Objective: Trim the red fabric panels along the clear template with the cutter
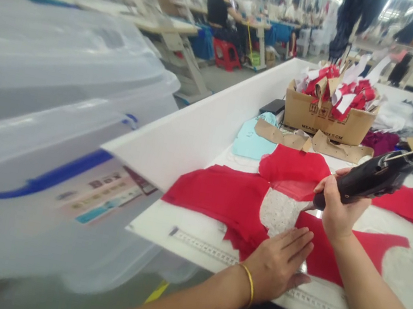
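My right hand is wrapped around a black handheld tool with a narrow tip. The tip points down at the gap between a speckled white patch and a red fabric piece. My left hand, a yellow bangle at its wrist, lies with fingers stretched out at the near edge of that red piece. Left of the white patch lies a stack of red fabric pieces. Another red piece is folded just beyond it.
A measuring tape runs along the table's front edge. Brown card patterns and light-blue fabric lie behind. A carton of scraps stands farther back. Clear plastic bins stack left beyond the white side panel. A seated person works in the distance.
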Demonstrator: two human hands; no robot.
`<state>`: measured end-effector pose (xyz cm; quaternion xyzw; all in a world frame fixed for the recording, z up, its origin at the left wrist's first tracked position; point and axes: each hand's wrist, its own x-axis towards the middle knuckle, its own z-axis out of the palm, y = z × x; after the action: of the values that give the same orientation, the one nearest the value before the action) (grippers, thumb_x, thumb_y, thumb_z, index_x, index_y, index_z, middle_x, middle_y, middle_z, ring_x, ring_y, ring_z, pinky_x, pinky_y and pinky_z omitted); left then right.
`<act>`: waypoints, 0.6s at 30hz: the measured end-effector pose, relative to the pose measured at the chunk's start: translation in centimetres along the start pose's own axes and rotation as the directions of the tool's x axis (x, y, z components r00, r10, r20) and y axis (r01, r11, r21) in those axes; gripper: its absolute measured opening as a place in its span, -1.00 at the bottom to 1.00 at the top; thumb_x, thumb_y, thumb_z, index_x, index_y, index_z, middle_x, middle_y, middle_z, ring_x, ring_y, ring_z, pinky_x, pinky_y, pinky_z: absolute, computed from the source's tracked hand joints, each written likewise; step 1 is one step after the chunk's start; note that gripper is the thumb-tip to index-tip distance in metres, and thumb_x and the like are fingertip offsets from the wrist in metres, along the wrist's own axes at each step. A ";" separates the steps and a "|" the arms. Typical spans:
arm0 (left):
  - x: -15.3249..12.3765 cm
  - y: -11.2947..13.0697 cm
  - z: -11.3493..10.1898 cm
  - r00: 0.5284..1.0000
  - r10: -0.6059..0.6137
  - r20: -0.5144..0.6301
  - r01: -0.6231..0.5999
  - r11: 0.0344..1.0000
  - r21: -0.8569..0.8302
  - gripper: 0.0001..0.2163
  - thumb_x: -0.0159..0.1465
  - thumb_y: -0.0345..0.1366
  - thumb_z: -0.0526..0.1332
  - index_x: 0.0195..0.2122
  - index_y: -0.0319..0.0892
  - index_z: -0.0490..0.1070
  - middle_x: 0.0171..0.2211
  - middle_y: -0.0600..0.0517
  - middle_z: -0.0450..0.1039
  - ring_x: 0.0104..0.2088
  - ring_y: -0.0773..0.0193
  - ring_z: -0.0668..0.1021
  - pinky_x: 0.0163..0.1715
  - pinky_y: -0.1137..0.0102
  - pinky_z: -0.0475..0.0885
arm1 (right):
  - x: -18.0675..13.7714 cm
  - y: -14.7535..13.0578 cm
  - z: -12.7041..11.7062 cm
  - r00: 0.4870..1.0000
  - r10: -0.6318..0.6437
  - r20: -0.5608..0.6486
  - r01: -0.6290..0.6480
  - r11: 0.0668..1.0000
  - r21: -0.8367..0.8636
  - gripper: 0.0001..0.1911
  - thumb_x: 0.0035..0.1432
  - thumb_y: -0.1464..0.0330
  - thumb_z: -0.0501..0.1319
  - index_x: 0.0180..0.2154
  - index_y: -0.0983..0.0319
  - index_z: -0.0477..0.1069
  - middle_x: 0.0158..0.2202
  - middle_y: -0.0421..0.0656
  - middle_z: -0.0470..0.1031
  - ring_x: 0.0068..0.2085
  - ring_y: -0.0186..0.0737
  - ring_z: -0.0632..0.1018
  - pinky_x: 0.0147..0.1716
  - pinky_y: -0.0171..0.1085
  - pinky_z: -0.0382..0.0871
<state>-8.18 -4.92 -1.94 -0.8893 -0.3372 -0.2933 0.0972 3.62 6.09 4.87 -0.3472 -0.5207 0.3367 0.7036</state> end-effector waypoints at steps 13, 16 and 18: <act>-0.7 1.6 -1.4 0.997 -0.035 0.075 0.038 0.999 -0.039 -0.51 0.54 -0.07 0.06 0.14 -0.49 0.44 0.13 -0.38 0.53 0.24 -0.09 0.53 0.23 0.06 0.52 | -2.2 -2.2 -0.7 0.994 -0.002 0.112 -0.015 0.989 0.149 -0.82 0.16 0.40 0.32 -0.18 0.16 0.41 -0.53 -0.35 0.43 -0.57 -0.35 0.47 -0.48 -0.31 0.45; -0.8 1.6 -1.3 0.998 -0.037 0.058 0.040 0.998 -0.049 -0.51 0.54 -0.07 0.06 0.12 -0.51 0.45 0.10 -0.37 0.55 0.20 -0.11 0.57 0.21 0.05 0.54 | -2.5 -1.5 -0.6 0.997 0.026 0.075 -0.032 0.996 0.087 -0.81 0.13 0.35 0.35 -0.21 0.17 0.41 -0.51 -0.32 0.44 -0.53 -0.32 0.50 -0.44 -0.27 0.48; -0.9 1.5 -1.1 0.998 -0.036 0.057 0.040 0.997 -0.061 -0.51 0.54 -0.08 0.08 0.12 -0.51 0.44 0.10 -0.38 0.55 0.20 -0.12 0.56 0.21 0.04 0.53 | -2.5 -1.4 -0.5 0.998 0.047 0.052 -0.050 0.997 0.055 -0.81 0.11 0.33 0.36 -0.24 0.18 0.41 -0.51 -0.31 0.44 -0.51 -0.30 0.51 -0.43 -0.26 0.49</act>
<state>-8.25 -6.96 -1.56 -0.8931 -0.3474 -0.2806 0.0545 3.67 3.16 4.66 -0.3310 -0.5200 0.3769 0.6914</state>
